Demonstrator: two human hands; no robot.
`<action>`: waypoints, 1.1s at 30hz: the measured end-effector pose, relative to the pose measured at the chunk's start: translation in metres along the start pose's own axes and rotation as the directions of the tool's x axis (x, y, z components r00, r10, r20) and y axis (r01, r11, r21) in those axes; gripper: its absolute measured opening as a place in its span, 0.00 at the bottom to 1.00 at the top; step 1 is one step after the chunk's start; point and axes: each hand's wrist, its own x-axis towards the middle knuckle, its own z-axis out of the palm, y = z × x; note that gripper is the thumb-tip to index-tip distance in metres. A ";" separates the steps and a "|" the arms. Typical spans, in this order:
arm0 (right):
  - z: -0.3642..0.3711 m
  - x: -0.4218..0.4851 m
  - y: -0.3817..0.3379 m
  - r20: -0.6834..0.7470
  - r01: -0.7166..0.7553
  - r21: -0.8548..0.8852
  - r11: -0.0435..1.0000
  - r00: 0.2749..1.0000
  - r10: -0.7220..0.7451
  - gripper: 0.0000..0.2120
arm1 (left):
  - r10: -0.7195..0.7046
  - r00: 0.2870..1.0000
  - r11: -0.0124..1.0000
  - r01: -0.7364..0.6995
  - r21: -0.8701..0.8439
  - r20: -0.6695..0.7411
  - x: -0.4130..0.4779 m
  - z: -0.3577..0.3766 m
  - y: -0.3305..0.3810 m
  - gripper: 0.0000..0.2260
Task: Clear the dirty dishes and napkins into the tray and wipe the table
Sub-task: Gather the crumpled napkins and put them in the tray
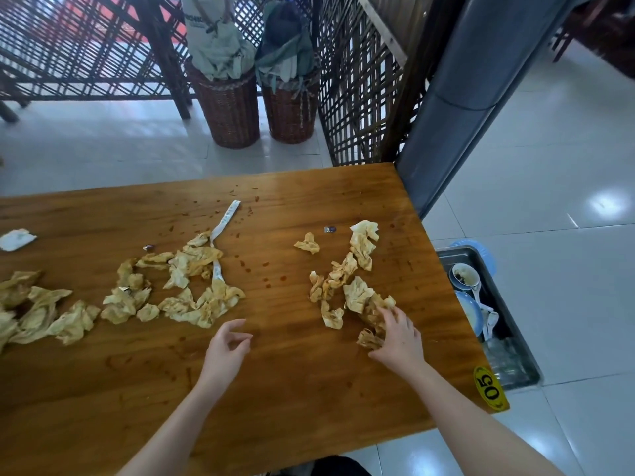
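1. Glossy brown wooden tabletop [292,372], sauce-spotted; white tiled floor [549,166] around it.
2. Right grip [398,338] curled on crumpled yellow-stained paper napkins [357,293]; more lie left of the left grip [225,348], which hovers loosely open, empty.
3. Grey metal tray [457,252] right of the right grip: dirty white bowls [465,274], white spoons [491,321], clear glasses [505,355].

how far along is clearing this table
Looks done: bowls and spoons sit in the tray beside the table. In hand: right hand grips stained napkins; left hand hovers empty. Left: other napkins, a paper strip, a white wad, then wiping the sauce spots.
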 end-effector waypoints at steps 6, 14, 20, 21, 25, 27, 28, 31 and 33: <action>0.001 0.000 0.001 -0.075 -0.021 -0.008 1.000 0.997 0.021 0.31 | 0.004 1.000 1.000 -0.004 0.013 -0.005 -0.001 0.000 0.003 0.15; 0.001 -0.005 0.002 -0.090 -0.060 0.047 0.997 0.994 0.064 0.19 | 0.009 1.000 0.999 -0.010 0.032 0.017 -0.001 0.001 0.003 0.15; 0.000 -0.015 0.003 -0.132 -0.046 0.125 0.991 0.989 0.062 0.12 | 0.036 0.999 0.998 -0.037 0.040 0.035 -0.001 0.008 0.008 0.15; -0.001 -0.017 0.003 -0.141 -0.048 0.143 0.989 0.988 0.069 0.11 | 0.039 0.998 0.998 -0.041 0.040 0.039 -0.001 0.010 0.009 0.15; -0.006 -0.024 0.006 -0.213 -0.049 0.249 0.967 0.971 0.105 0.10 | 0.041 0.997 0.998 -0.044 0.045 0.063 -0.001 0.015 0.013 0.15; -0.010 -0.025 0.009 -0.233 -0.037 0.278 0.960 0.967 0.105 0.10 | 0.042 0.996 0.998 -0.045 0.045 0.074 0.000 0.017 0.014 0.15; -0.010 -0.025 0.010 -0.224 -0.034 0.263 0.964 0.970 0.096 0.11 | 0.044 0.996 0.998 -0.048 0.048 0.078 0.000 0.018 0.014 0.15; -0.008 -0.025 0.012 -0.163 -0.061 0.085 0.995 0.984 0.074 0.15 | 0.045 0.995 0.997 -0.050 0.059 0.084 0.000 0.020 0.015 0.15; -0.003 -0.025 0.011 -0.148 -0.075 0.038 0.996 0.986 0.079 0.19 | 0.038 0.995 0.997 -0.044 0.057 0.088 0.000 0.020 0.014 0.15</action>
